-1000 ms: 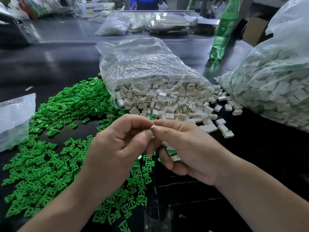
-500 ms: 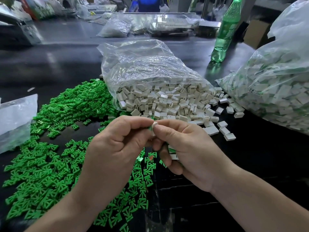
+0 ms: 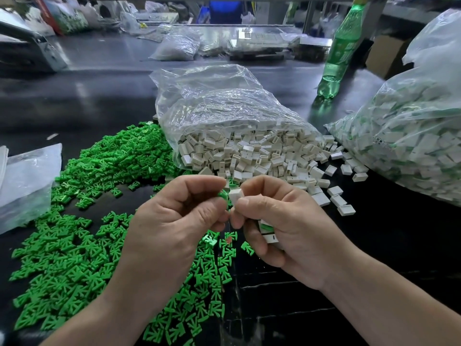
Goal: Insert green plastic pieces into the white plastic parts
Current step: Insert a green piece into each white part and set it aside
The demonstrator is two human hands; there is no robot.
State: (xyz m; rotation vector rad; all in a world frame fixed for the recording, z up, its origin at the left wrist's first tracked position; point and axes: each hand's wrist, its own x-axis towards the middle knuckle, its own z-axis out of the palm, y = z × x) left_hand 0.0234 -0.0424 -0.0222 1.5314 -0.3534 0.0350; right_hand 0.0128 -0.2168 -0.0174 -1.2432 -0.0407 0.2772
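Meeting at the centre of the head view, the left hand (image 3: 179, 216) and right hand (image 3: 282, 226) hold their parts almost tip to tip. The left thumb and forefinger pinch a green piece (image 3: 222, 195), mostly hidden, so its long axis cannot be read. Just right of it, touching or nearly so, the right thumb and forefinger pinch a white part (image 3: 236, 194), one end turned toward the green piece. The right hand's lower fingers curl round spare white parts (image 3: 268, 233). Both forearms rise from the bottom edge, knuckles up. The coming push, I judge, runs left to right, green piece into white part. A heap of loose green pieces (image 3: 74, 245) fills the lower left.
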